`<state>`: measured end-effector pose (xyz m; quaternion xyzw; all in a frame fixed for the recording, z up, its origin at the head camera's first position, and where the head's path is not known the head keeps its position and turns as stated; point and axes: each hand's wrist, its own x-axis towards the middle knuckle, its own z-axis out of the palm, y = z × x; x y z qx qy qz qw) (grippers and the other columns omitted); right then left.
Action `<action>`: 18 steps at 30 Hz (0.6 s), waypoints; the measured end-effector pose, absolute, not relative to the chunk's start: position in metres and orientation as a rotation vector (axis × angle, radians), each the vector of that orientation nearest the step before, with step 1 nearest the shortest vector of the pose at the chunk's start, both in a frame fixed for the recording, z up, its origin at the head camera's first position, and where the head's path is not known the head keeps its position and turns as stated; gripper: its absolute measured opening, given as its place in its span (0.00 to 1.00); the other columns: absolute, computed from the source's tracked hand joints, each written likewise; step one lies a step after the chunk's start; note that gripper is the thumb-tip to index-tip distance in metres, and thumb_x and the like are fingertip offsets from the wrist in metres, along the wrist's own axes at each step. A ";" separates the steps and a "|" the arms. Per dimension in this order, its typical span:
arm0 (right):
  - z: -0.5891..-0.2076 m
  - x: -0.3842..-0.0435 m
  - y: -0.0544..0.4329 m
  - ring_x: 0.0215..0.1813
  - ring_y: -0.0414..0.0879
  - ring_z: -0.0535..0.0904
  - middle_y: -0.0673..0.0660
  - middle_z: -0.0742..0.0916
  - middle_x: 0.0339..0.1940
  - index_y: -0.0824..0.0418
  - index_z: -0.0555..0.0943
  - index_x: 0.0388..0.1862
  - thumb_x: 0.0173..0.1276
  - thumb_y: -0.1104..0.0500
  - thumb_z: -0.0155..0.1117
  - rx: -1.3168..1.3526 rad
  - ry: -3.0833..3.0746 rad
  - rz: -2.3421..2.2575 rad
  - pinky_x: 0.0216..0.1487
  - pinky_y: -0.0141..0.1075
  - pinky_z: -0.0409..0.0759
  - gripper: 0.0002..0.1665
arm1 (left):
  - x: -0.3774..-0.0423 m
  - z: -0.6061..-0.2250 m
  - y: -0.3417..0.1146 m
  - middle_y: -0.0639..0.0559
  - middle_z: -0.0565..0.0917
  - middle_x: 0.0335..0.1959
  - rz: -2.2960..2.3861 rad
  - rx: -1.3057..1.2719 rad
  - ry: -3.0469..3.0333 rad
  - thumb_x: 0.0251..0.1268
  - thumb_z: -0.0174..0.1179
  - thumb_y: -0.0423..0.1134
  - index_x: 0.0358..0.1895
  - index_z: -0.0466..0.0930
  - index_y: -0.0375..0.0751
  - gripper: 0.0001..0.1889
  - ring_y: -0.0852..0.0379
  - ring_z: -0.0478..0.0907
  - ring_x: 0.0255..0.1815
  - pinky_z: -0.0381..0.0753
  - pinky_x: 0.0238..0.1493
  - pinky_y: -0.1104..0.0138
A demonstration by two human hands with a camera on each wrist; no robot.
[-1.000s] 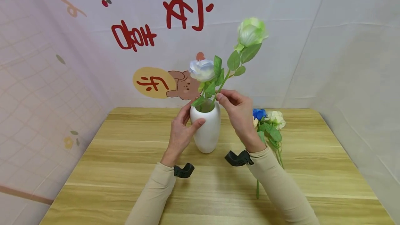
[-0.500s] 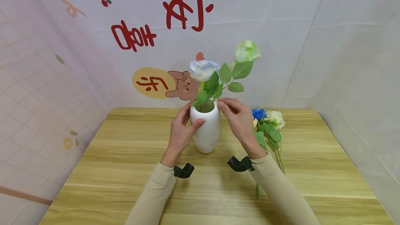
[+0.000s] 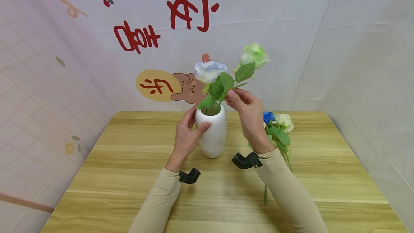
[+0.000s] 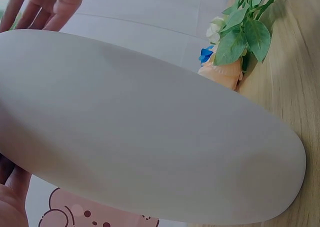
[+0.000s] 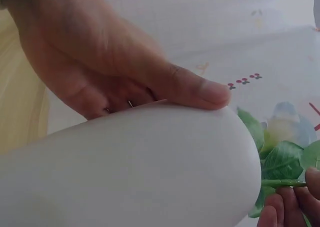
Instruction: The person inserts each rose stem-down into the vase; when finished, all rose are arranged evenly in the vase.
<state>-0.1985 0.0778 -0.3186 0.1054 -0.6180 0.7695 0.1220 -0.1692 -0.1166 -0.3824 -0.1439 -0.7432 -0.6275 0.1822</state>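
A white vase (image 3: 211,136) stands upright on the table. My left hand (image 3: 187,134) grips its upper left side, thumb across the front near the rim. A pale blue-white artificial rose (image 3: 210,72) stands in the vase, its leaves over the mouth. My right hand (image 3: 249,114) pinches the stem of a green-white artificial rose (image 3: 254,55), which leans right above the vase. In the right wrist view the pinched green stem (image 5: 282,183) runs down to the mouth. The stem's lower end is hidden by the vase.
Right of the vase, partly behind my right forearm, several artificial flowers lie on the wooden table (image 3: 129,175), including a blue one (image 3: 268,117) and a cream one (image 3: 284,122). A peach bloom (image 4: 222,74) shows in the left wrist view. A printed cloth backdrop (image 3: 275,10) rises behind.
The green-white rose has come down and its stem sits deeper in the vase. My right hand lowered slightly, then rose to pinch higher up the stem. My left hand has stayed on the vase.
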 end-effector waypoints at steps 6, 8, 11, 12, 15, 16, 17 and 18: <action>-0.322 -0.202 0.071 0.44 0.48 0.86 0.58 0.90 0.42 0.72 0.87 0.51 0.73 0.58 0.71 0.367 -1.892 2.144 0.55 0.43 0.87 0.17 | -0.169 -0.381 -0.117 0.40 0.75 0.71 -1.782 -0.383 -2.125 0.56 0.66 0.72 0.74 0.70 0.35 0.52 0.48 0.72 0.73 0.69 0.75 0.61; -0.325 -0.201 0.070 0.48 0.48 0.85 0.57 0.89 0.45 0.71 0.88 0.50 0.73 0.59 0.71 0.381 -1.946 2.078 0.54 0.41 0.86 0.16 | -0.169 -0.381 -0.117 0.40 0.75 0.71 -1.784 -0.386 -2.126 0.56 0.67 0.71 0.74 0.70 0.36 0.51 0.48 0.72 0.73 0.68 0.75 0.60; -0.331 -0.200 0.070 0.53 0.48 0.82 0.58 0.87 0.49 0.70 0.89 0.49 0.72 0.59 0.72 0.384 -2.004 2.022 0.54 0.40 0.84 0.15 | -0.169 -0.381 -0.117 0.41 0.75 0.71 -1.784 -0.387 -2.126 0.57 0.67 0.70 0.74 0.70 0.37 0.50 0.48 0.72 0.73 0.69 0.75 0.60; -0.333 -0.199 0.070 0.55 0.48 0.81 0.59 0.87 0.51 0.70 0.89 0.49 0.71 0.59 0.72 0.380 -2.027 2.010 0.55 0.39 0.84 0.15 | -0.169 -0.381 -0.117 0.41 0.75 0.71 -1.785 -0.386 -2.127 0.57 0.67 0.70 0.74 0.70 0.37 0.50 0.48 0.72 0.73 0.69 0.75 0.60; -0.338 -0.197 0.072 0.58 0.47 0.80 0.58 0.85 0.54 0.68 0.89 0.51 0.72 0.57 0.71 0.381 -2.090 1.996 0.59 0.41 0.83 0.16 | -0.169 -0.382 -0.117 0.42 0.75 0.70 -1.794 -0.389 -2.125 0.58 0.67 0.69 0.74 0.70 0.37 0.49 0.49 0.72 0.73 0.69 0.75 0.60; -0.339 -0.196 0.073 0.59 0.47 0.80 0.58 0.85 0.55 0.67 0.89 0.52 0.72 0.56 0.71 0.388 -2.110 1.988 0.60 0.42 0.82 0.17 | -0.169 -0.382 -0.117 0.42 0.76 0.70 -1.794 -0.389 -2.124 0.58 0.67 0.69 0.74 0.70 0.37 0.49 0.49 0.72 0.73 0.69 0.75 0.61; -0.340 -0.195 0.074 0.60 0.47 0.80 0.57 0.85 0.56 0.66 0.89 0.53 0.73 0.55 0.71 0.396 -2.131 1.977 0.61 0.42 0.82 0.18 | -0.169 -0.382 -0.117 0.42 0.76 0.70 -1.794 -0.388 -2.123 0.58 0.67 0.69 0.74 0.70 0.37 0.49 0.49 0.72 0.73 0.69 0.75 0.61; -0.340 -0.194 0.076 0.60 0.47 0.80 0.57 0.85 0.57 0.65 0.88 0.55 0.73 0.54 0.71 0.406 -2.150 1.964 0.62 0.43 0.82 0.18 | -0.170 -0.382 -0.117 0.42 0.76 0.70 -1.794 -0.390 -2.121 0.58 0.67 0.69 0.73 0.70 0.37 0.48 0.49 0.72 0.73 0.69 0.75 0.61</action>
